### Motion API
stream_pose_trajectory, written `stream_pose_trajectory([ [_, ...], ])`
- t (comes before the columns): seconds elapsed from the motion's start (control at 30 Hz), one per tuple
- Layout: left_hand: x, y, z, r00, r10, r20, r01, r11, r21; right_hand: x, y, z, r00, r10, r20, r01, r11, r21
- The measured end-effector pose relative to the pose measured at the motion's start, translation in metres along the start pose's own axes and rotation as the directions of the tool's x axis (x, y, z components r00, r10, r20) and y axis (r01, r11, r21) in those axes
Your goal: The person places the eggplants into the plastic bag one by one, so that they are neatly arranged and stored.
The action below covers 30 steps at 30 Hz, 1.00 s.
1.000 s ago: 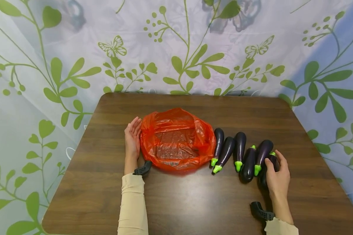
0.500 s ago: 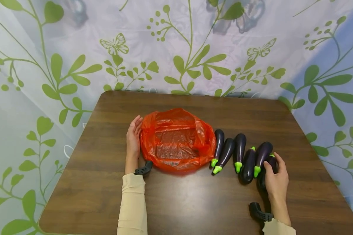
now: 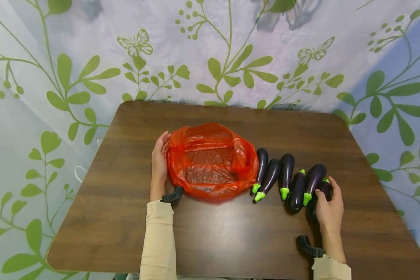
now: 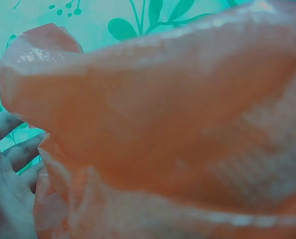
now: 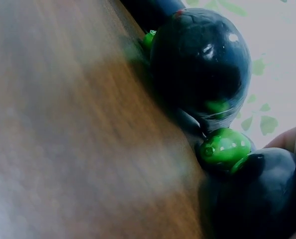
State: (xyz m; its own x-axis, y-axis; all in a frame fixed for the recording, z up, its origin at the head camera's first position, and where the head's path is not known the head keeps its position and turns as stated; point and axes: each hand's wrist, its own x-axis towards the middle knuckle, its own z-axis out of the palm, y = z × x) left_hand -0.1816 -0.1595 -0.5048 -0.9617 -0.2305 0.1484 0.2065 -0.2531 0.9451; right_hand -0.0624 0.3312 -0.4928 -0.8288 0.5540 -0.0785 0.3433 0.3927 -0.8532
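A red plastic bag [image 3: 213, 191] lies on the table with its mouth spread wide toward me, and no contents show inside. Against its left side rests my left hand [image 3: 159, 163], fingers extended; in the left wrist view the bag's film [image 4: 138, 124] fills most of the picture. Glossy dark eggplants [image 3: 270, 175] with bright green caps lie in a row right of the bag. At the row's right end my right hand [image 3: 330, 212] holds the last eggplant [image 3: 325, 188], thumb on its left and fingers round its right side. The right wrist view shows that eggplant's rounded end [image 5: 262, 194] beside the hand.
The brown wooden table [image 3: 217, 241] has rounded far corners. Behind it hangs a pale curtain [image 3: 210, 50] with green leaves and butterflies. The nearest eggplants lie right beside the bag. A black strap piece [image 3: 309, 247] sits at my right wrist.
The whole head view shifts slightly as the camera tilts. Both hands keep their places at the bag and at the last eggplant; the eggplants and bag stay put.
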Motion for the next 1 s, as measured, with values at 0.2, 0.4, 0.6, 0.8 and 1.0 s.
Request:
stream_pose_trajectory([
  [0.2, 0.001, -0.001, -0.004, 1.0, 0.004, -0.007, -0.004, 1.0, 0.023, 0.001, -0.001, 0.005, 1.0, 0.012, 0.021, -0.012, 1.0, -0.002],
  [0.4, 0.001, 0.0, -0.002, 1.0, -0.021, -0.002, 0.021, 0.999, 0.036, -0.002, -0.003, 0.004, 1.0, 0.013, 0.014, -0.013, 1.0, -0.009],
  [0.6, 0.001, 0.001, 0.007, 1.0, -0.028, 0.012, 0.027, 0.999, 0.023, 0.0, -0.008, -0.004, 1.0, -0.005, 0.009, 0.005, 1.0, -0.017],
  [0.8, 0.003, 0.0, 0.007, 1.0, -0.023, 0.022, 0.021, 0.998, 0.058, 0.003, -0.009, -0.004, 0.999, 0.014, 0.034, -0.013, 0.999, -0.033],
  [1.0, 0.001, 0.001, 0.002, 1.0, -0.026, 0.012, 0.025, 0.996, 0.087, 0.0, -0.005, -0.001, 0.999, -0.007, 0.035, 0.008, 0.999, -0.034],
])
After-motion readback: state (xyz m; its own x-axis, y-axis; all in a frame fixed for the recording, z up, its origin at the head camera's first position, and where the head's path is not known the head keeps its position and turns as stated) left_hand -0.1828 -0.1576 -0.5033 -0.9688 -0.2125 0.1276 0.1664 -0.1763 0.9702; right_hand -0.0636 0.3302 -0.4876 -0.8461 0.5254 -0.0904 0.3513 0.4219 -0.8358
